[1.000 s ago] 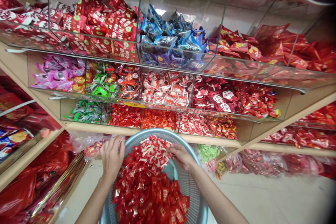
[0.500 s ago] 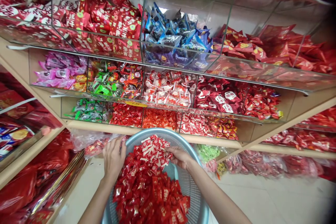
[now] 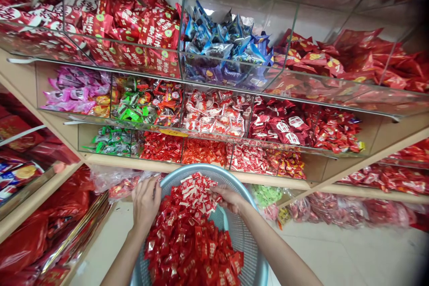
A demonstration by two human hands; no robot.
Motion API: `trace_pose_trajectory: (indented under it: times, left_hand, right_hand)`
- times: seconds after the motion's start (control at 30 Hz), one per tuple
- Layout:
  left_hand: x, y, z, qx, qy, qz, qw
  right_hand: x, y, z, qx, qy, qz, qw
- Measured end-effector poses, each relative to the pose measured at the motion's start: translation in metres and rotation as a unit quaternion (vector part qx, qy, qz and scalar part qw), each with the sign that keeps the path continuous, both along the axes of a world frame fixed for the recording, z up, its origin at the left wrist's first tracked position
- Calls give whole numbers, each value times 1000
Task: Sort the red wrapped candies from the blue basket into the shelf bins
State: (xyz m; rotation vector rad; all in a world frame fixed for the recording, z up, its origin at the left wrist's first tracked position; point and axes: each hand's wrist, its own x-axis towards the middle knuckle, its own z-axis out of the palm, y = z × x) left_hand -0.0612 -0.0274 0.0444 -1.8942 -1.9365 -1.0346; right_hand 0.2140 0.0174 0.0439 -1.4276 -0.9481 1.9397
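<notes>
A blue-grey plastic basket (image 3: 250, 237) stands in front of the shelves, holding many small wrapped candies. Dark red candies (image 3: 187, 250) fill most of it, and a heap of red-and-white candies (image 3: 196, 192) lies at the far side. My left hand (image 3: 146, 199) is closed over the basket's left rim. Inside the basket, my right hand (image 3: 228, 197) reaches in from the right, its fingers bent together on red-and-white candies at the heap's edge. Its fingertips are partly hidden, so how many candies it holds is unclear. Bare basket mesh shows below that hand.
Clear-fronted shelf bins (image 3: 214, 111) of wrapped sweets rise ahead, with blue packets (image 3: 224, 44) in the upper row. Plastic bags (image 3: 110, 181) lie under the shelf at left. More bagged goods (image 3: 351, 210) line the floor at right. Red packages (image 3: 33, 232) stand on the left.
Almost nothing differs. My right hand stays at the red-and-white heap with its fingers shifted slightly, and my left hand keeps its place on the rim.
</notes>
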Motion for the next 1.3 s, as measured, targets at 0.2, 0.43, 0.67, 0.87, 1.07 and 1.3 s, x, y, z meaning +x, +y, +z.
trace_pose_trajectory:
  times: [0.2, 0.43, 0.67, 0.87, 1.07, 1.3]
  left_hand:
    - [0, 0, 0, 7, 4, -6, 1000]
    - [-2, 0, -1, 7, -3, -12, 1000]
    - [-1, -1, -1, 2, -7, -21, 1000]
    - [-1, -1, 0, 3, -10, -18, 1000]
    - [-2, 0, -3, 3, -6, -20, 1000]
    - [-2, 0, -3, 9, 0, -25, 1000]
  right_hand:
    - [1, 11, 14, 53, -46, 5, 997]
    - [4, 8, 13, 5, -57, 17, 998]
    - [11, 5, 10, -36, -25, 36, 998]
    - [9, 15, 14, -49, -35, 31, 998]
    - [7, 22, 4, -20, -51, 23, 998]
    - [3, 26, -7, -12, -57, 13, 998]
